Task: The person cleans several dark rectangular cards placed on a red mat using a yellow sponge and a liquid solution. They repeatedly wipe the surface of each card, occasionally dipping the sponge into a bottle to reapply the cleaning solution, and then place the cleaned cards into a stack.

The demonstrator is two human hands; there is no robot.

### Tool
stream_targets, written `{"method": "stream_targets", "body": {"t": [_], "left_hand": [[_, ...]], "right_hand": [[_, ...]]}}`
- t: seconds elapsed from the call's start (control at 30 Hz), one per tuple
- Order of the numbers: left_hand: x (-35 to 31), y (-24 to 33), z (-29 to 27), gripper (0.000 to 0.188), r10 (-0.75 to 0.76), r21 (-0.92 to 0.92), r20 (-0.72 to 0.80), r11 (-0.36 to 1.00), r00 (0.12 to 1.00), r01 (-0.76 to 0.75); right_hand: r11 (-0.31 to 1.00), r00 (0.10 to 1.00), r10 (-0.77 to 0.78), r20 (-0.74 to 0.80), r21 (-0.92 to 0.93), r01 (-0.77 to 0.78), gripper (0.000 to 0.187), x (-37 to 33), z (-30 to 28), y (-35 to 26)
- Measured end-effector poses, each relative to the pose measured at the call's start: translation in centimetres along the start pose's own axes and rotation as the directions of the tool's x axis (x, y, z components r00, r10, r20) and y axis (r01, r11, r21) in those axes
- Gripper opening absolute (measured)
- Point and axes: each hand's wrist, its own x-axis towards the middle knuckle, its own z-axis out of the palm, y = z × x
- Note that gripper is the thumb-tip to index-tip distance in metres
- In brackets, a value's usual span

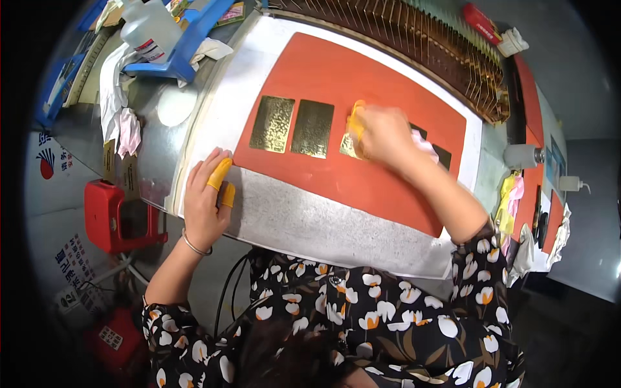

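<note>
My left hand [208, 191] rests at the left edge of the work surface with its fingers stretched out, two in yellow finger cots. Nothing shows in it. On the orange-red mat [310, 181] my right hand [385, 132] is closed, slightly blurred, over a gold metal plate [349, 145]. A pink cloth [424, 143] sticks out from beside its palm; the grip itself is hidden. Left of it lie two patterned gold plates, one bright [272, 124] and one darker [313, 128]. Farther right another dark plate [442, 156] is partly covered by the hand and cloth.
A rack of upright metal plates [414, 39] runs along the far edge. At the far left, a blue basket [187, 48] holds a plastic bottle [152, 29]. A red stool [113, 216] stands at left. Cloths [508, 200] and a pump bottle [572, 183] are at right.
</note>
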Motion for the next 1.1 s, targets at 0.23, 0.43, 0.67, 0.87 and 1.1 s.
{"method": "stream_targets", "body": {"t": [0.23, 0.43, 0.67, 0.87, 1.1], "left_hand": [[-0.2, -0.2, 0.2, 0.048, 0.008, 0.030, -0.009, 1.000, 1.000, -0.008], [-0.1, -0.3, -0.4, 0.048, -0.022, -0.035, 0.029, 0.999, 0.999, 0.023], [-0.1, -0.3, -0.5, 0.041, -0.033, -0.020, 0.054, 0.999, 0.998, 0.034], [-0.4, -0.3, -0.4, 0.040, -0.024, -0.004, 0.031, 1.000, 0.999, 0.025], [-0.3, -0.6, -0.3, 0.045, -0.021, -0.019, 0.039, 1.000, 0.999, 0.022]], "right_hand": [[0.975, 0.988, -0.152, -0.001, 0.165, 0.150, 0.012, -3.0, -0.8, -6.0], [0.997, 0.997, -0.039, 0.060, 0.073, 0.034, 0.013, 4.6, 1.0, -4.2], [0.990, 0.993, -0.111, 0.037, 0.086, 0.108, 0.010, 3.8, 2.1, -5.7], [0.942, 0.962, -0.272, -0.036, 0.193, 0.273, 0.009, 1.0, 0.9, -10.3], [0.998, 0.997, 0.018, 0.080, 0.053, -0.022, 0.016, 11.3, 3.0, -8.5]]}}
